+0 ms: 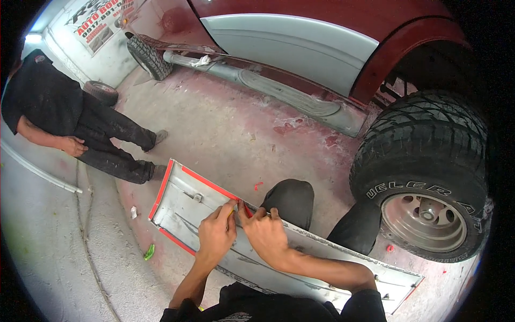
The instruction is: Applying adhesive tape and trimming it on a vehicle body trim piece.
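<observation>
Red tape [209, 183] lies along the far edge of the panel, near its left end. The right hand [265, 233] closes its fingers narrowly on a red bit of it; the left hand [216, 233] is just beside, but whether it grips something I cannot tell. The silver panel [177, 206] slants across the person's legs [292, 201], probably so both hands reach this edge. Beyond stands a maroon vehicle [295, 13] with its big tyre [424, 145].
</observation>
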`<state>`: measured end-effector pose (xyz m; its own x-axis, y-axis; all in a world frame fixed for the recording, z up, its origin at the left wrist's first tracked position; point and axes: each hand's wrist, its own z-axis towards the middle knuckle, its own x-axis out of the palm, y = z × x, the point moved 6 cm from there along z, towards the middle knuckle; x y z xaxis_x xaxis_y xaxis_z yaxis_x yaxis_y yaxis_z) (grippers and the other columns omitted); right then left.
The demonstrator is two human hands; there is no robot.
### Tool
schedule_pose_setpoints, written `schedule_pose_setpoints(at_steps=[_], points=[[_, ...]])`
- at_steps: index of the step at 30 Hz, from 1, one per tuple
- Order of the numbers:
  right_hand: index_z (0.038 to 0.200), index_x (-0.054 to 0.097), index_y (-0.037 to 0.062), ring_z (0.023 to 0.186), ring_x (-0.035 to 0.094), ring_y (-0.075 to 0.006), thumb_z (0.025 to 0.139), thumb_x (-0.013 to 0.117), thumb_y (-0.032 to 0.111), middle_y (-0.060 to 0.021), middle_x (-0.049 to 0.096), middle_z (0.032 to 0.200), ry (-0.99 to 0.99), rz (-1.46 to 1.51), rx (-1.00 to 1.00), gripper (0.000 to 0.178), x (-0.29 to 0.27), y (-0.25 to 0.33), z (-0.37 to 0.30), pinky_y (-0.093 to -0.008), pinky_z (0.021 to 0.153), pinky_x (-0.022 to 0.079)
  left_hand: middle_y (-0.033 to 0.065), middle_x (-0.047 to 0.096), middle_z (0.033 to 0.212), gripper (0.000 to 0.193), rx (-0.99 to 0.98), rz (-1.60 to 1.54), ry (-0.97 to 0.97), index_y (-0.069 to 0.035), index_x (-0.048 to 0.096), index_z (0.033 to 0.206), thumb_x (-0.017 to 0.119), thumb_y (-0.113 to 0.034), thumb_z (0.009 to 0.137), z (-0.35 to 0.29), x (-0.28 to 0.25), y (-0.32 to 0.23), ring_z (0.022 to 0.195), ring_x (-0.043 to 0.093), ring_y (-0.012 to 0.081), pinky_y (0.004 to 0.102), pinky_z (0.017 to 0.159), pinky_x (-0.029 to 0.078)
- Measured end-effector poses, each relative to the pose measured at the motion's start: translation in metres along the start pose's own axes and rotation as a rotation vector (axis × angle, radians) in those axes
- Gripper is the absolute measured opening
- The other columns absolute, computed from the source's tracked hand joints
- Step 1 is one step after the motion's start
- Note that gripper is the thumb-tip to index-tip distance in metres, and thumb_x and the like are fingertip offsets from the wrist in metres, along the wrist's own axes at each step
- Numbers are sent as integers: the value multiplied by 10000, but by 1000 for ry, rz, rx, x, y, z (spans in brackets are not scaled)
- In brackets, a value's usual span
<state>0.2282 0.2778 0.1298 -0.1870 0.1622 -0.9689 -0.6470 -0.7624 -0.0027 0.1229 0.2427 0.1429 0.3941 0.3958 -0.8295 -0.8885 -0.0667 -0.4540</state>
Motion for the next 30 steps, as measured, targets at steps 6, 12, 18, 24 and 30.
schedule_pose_setpoints(at_steps=[6, 12, 18, 24, 30], points=[[1360, 571, 86, 512, 594, -135, 818, 612, 145, -40, 580, 643, -9, -10, 10, 546, 3, 0, -1, -286, 651, 478, 150, 673, 849, 347, 9, -4, -3, -85, 622, 1167, 631, 21, 837, -1, 1, 0, 711, 656, 374, 440, 600, 517], [1355, 577, 92, 531, 611, -143, 820, 613, 148, -49, 591, 650, -12, 19, 19, 539, 1, 0, -1, -294, 680, 497, 146, 670, 827, 334, 20, 36, -3, -90, 627, 1159, 629, 15, 842, -2, 1, 0, 701, 656, 361, 439, 595, 517], [1337, 589, 101, 574, 590, -111, 836, 620, 196, -6, 608, 673, 3, -29, 0, 511, -2, 0, -1, -276, 616, 431, 141, 660, 798, 332, 12, 36, -7, -91, 630, 1157, 631, 13, 842, -4, 3, 2, 687, 654, 358, 443, 585, 514], [1354, 576, 100, 580, 591, -110, 837, 618, 196, -9, 612, 681, 33, -25, 10, 528, -1, -4, 1, -268, 623, 428, 138, 651, 781, 348, 14, 58, 17, -92, 627, 1168, 632, 11, 836, 1, 5, 1, 679, 651, 359, 442, 581, 514], [1335, 585, 86, 573, 593, -112, 838, 609, 193, -11, 617, 679, -16, -20, -9, 509, -3, -1, 2, -273, 629, 444, 133, 646, 804, 369, 4, 34, -24, -96, 625, 1181, 623, 14, 829, -1, 3, 3, 691, 649, 353, 444, 596, 519]])
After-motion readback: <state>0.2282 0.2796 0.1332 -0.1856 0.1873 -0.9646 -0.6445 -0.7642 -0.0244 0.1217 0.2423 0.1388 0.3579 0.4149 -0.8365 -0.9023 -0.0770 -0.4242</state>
